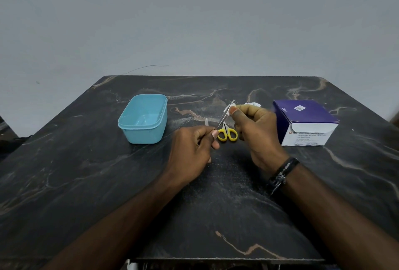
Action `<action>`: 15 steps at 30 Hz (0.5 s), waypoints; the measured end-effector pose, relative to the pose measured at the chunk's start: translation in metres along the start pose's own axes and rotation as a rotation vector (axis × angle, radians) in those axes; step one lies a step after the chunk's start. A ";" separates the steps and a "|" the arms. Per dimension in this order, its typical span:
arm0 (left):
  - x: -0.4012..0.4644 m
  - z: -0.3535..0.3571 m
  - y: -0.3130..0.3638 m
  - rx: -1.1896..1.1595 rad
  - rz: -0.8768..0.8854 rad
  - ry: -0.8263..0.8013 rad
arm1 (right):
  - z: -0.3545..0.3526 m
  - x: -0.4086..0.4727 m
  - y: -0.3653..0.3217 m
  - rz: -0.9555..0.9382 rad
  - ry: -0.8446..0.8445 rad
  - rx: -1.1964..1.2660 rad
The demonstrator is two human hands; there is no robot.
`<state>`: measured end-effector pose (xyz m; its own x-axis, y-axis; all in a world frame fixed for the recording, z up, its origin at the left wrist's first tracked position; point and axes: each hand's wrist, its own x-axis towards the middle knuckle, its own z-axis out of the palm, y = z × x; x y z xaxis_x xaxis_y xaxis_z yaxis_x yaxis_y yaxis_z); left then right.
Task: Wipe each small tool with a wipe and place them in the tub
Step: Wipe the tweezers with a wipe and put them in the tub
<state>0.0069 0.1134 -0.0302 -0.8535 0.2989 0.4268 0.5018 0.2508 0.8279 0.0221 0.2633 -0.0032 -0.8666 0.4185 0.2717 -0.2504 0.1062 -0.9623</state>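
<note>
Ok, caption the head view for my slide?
Left hand holds a metal tool; right hand wipes it, blue tub nearby.

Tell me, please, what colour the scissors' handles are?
Yellow: the scissors lie on the table between the two hands, shown best in the head view.

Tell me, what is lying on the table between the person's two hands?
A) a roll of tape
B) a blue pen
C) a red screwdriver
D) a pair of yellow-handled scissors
D: the yellow-handled scissors lie flat on the dark table between the left hand and the right hand, untouched, while the hands work a thin metal tool with a wipe.
</note>
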 end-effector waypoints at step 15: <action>0.000 0.001 0.000 -0.036 -0.005 -0.015 | -0.006 0.004 -0.005 0.048 0.039 0.041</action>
<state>0.0074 0.1147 -0.0304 -0.8538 0.3115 0.4171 0.4916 0.2189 0.8429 0.0221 0.2700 0.0025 -0.8606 0.4574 0.2240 -0.2274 0.0484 -0.9726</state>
